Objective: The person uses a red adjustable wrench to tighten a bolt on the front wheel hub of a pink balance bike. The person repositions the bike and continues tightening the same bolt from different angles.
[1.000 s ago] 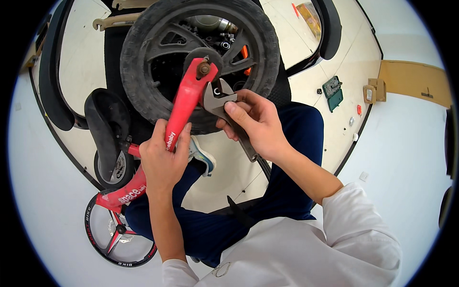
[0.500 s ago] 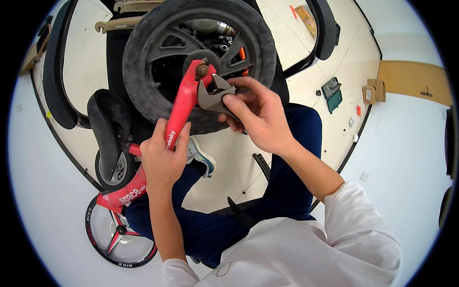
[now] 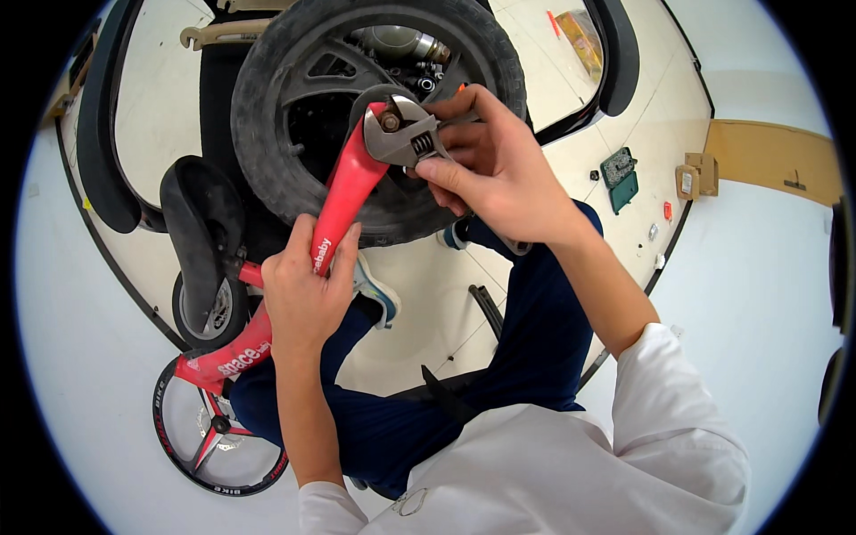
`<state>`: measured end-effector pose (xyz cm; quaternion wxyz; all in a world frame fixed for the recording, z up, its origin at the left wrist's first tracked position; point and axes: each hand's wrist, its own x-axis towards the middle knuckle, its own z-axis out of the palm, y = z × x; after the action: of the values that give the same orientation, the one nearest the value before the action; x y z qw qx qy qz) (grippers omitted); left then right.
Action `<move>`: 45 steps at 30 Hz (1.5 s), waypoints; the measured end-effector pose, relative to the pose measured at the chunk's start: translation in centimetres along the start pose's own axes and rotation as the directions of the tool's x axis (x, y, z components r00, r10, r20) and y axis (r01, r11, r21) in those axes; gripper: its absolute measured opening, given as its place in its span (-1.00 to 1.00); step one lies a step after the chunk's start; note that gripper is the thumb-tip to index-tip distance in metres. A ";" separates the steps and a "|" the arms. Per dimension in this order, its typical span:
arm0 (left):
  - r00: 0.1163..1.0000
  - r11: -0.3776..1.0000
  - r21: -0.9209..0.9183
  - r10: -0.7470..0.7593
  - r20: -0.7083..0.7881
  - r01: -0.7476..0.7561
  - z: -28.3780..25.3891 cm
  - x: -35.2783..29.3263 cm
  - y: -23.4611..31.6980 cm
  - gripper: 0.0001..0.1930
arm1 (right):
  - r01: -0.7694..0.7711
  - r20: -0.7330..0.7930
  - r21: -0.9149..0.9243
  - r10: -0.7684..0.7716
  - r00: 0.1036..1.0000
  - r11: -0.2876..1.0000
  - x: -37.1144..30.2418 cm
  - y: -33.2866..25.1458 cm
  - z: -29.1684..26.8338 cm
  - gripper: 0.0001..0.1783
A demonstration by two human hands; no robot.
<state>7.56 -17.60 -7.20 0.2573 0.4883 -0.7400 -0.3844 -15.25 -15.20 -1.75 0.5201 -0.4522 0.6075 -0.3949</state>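
My left hand [image 3: 308,285] is wrapped round a red bike frame tube [image 3: 350,183], which slants up toward a bolt at its far end. In my right hand [image 3: 499,169] is an adjustable wrench [image 3: 392,143], its jaws around the rusty nut [image 3: 390,120] on that end. My right thumb lies along the wrench by the adjusting screw; its handle comes out below my palm. Behind the tube end stands a large black wheel [image 3: 276,178] with a thick tyre. The lower red frame [image 3: 223,361] rests by my left leg with a black saddle [image 3: 201,214].
A red-and-black spoked wheel [image 3: 162,428] is at the lower left. Wooden wrench-shaped pieces [image 3: 223,36] lie at the top beside black armrests [image 3: 615,53]. On the tiled floor at right are an open green case [image 3: 624,189], small cardboard boxes [image 3: 702,171] and an orange packet [image 3: 580,45].
The wrench has moved up and left from beside the tube end onto the nut, and my right hand moved up with it. My left hand keeps its hold on the tube.
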 end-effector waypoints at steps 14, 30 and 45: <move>1.000 1.000 -0.004 -0.017 -0.003 0.017 0.0 0.0 0.1 -0.66 | -0.118 -0.008 0.236 0.124 0.992 0.965 0.0 1.1 1.9 -0.71; 1.000 1.000 -0.021 -0.003 -0.001 0.003 0.0 -0.1 -0.1 -0.66 | -0.067 -0.085 0.252 0.091 0.992 0.965 -2.5 1.0 2.4 -0.61; 1.000 0.999 -0.028 -0.023 -0.001 0.023 0.0 -0.1 -0.1 -0.65 | -0.103 -0.077 0.170 0.117 0.990 0.980 -2.6 0.3 2.6 -0.59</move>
<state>7.63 -17.50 -7.26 0.2602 0.4931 -0.7288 -0.3975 -12.62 -12.66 -1.67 0.5502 -0.3556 0.6186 -0.4337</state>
